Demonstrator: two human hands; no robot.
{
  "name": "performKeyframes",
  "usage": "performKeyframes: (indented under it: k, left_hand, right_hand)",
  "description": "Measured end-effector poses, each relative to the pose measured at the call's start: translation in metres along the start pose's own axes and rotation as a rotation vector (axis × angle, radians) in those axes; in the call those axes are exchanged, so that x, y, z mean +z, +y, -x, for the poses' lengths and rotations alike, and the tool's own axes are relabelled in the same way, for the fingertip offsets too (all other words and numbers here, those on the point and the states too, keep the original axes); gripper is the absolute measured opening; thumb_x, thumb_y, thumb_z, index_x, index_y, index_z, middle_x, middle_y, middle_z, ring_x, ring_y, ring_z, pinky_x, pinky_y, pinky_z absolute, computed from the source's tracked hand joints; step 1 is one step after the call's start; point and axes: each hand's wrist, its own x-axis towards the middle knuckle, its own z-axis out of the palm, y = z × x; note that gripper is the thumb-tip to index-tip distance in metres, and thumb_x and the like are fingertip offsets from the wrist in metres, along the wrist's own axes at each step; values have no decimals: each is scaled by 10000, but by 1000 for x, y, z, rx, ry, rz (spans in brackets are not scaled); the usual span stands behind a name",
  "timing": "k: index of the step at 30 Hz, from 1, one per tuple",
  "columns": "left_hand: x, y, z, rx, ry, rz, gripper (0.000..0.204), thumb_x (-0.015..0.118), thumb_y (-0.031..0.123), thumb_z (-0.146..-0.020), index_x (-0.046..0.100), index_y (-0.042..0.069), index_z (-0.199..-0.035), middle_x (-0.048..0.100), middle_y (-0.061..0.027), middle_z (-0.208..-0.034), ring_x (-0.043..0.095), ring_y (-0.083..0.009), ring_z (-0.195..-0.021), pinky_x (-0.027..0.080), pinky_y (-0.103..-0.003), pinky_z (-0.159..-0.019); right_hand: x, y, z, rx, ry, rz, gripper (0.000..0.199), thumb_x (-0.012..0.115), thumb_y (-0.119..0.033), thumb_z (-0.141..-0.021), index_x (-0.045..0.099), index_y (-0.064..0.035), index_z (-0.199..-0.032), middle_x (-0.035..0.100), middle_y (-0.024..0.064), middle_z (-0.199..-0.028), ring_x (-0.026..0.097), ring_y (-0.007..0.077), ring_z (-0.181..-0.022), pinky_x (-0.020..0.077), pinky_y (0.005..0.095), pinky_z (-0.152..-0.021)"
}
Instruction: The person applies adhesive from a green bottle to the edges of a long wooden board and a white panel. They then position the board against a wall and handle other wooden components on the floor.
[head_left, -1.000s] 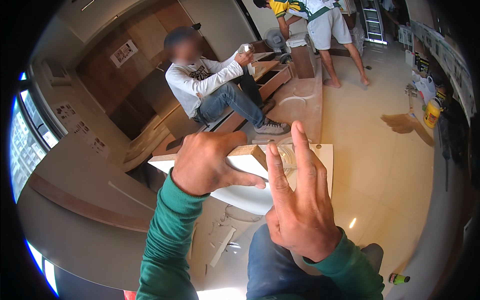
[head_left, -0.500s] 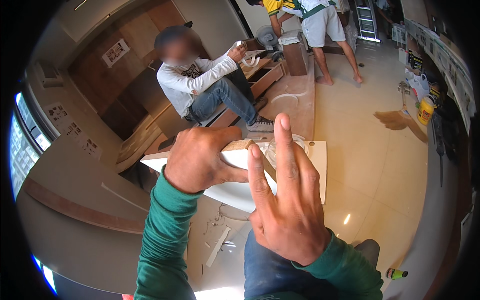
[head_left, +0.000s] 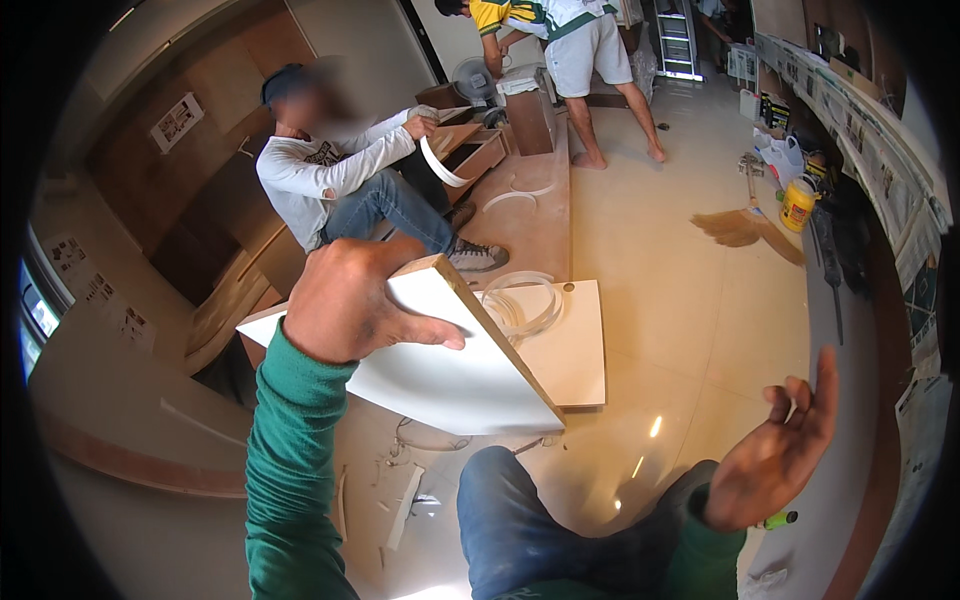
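White panel, brown along its raw edge, stands tilted in front of the person, in the grip of the left hand. That hand clamps over the panel's upper part: the thumb lies on the near white face and points right, while the knuckles arch above and the fingers go over to the far side (their tips are hidden). Its forearm, in a green sleeve, rises from the near side, almost upright, and the wrist bends to the right.

Well apart, near and to the right, the right hand is raised, its fingers unclenched and its grasp empty. One finger points up, the others curl a little, and the hand tips back at the wrist.

The panel's raw edge slopes from beside the left thumb down to a near corner, just above the jeans at the knee. Beyond it a pale board bears a coil of white strip, partly behind the panel. An offcut lies on the floor near the left forearm.

Farther off on the left, a seated co-worker holds a curved strip; a broom and a yellow jar are at the far right.
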Motion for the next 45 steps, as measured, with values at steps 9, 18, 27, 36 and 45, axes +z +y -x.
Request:
performKeyframes:
  k: [9,18,27,36,45]
  left_hand:
    - [1,-6,-5,-14,-69,30,742,940,587,-493,748,2,-907,672,-178,-672,685,-369,-652,542,-422,-619]
    - [16,-10,-23,7,-49,134,833,1002,489,-440,686,-118,-916,664,-190,-672,672,-255,-605,532,-345,-614]
    - [17,-19,-55,86,-10,214,722,979,489,-426,670,-17,-838,705,-173,-704,718,-378,-666,559,-407,-631]
    - [11,-34,-66,17,-266,142,616,944,488,-488,697,73,-870,705,-154,-713,704,-346,-664,548,-441,-597]
    - [-11,-29,-37,-20,-539,165,505,828,502,-736,657,110,-1005,735,-124,-840,728,-335,-803,568,-470,-684]
  right_hand:
    - [66,6,23,-206,-611,106,626,637,-73,-798,529,68,-1398,463,272,-1472,526,336,-1241,472,459,-978]
    - [68,74,55,1185,-302,-1380,765,420,-474,-965,327,-11,-1566,405,198,-1565,523,236,-1223,398,395,-1076]
    - [32,86,50,1241,-421,-851,754,482,-387,-1017,175,-55,-1621,453,152,-1537,515,216,-1196,426,351,-1006]
    - [-90,5,113,1553,-91,-50,765,633,-251,-973,244,-6,-1584,603,176,-1374,632,228,-1058,522,363,-879]
    - [-287,-202,67,1725,271,798,731,646,-151,-897,315,-18,-1535,625,173,-986,590,240,-645,492,403,-504]
